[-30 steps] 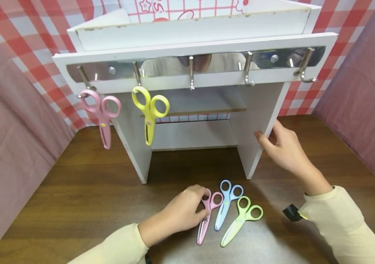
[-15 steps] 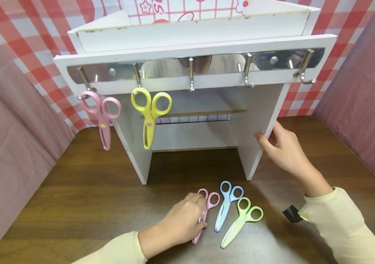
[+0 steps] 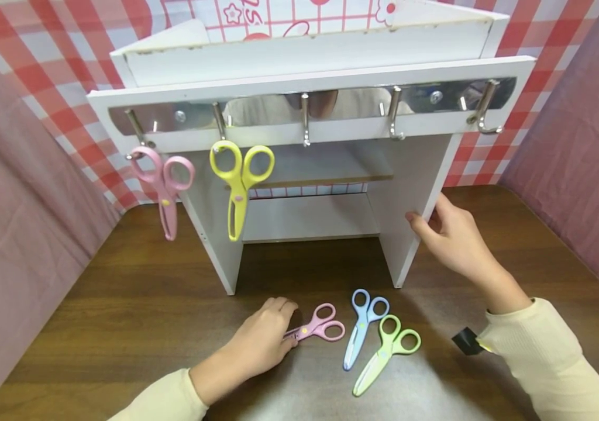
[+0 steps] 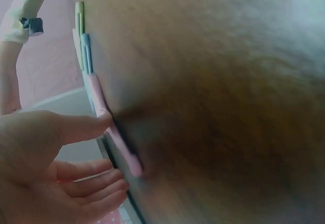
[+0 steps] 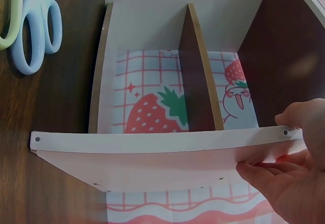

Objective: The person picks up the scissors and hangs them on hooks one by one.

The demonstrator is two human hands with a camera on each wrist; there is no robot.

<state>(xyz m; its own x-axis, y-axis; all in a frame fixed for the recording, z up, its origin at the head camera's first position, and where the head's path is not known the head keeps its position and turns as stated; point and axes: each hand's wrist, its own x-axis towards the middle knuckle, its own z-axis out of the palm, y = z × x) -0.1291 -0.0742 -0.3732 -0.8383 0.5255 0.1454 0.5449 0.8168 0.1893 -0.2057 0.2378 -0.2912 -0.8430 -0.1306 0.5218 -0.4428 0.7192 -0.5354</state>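
Observation:
My left hand (image 3: 257, 339) is low over the table around the blade end of the pink scissors (image 3: 320, 328), thumb on one side and fingers on the other. The blades are partly hidden under it, and the handle loops point right. In the left wrist view the thumb meets the pink scissors (image 4: 119, 145). Blue scissors (image 3: 361, 327) and green scissors (image 3: 385, 356) lie to the right. My right hand (image 3: 454, 240) grips the front edge of the right side panel of a white shelf (image 3: 410, 199), thumb inside, fingers outside.
A metal hook rail (image 3: 268, 111) runs across the shelf's front. Other pink scissors (image 3: 165, 187) hang on its far left hook, and yellow scissors (image 3: 238, 187) on the one beside it. The wooden table (image 3: 120, 327) extends in front; checked cloth (image 3: 31, 52) stands behind.
My left hand has moved left with the blade end of the pink scissors, turning them from upright to nearly sideways. The yellow scissors swung slightly. My right hand stays on the panel.

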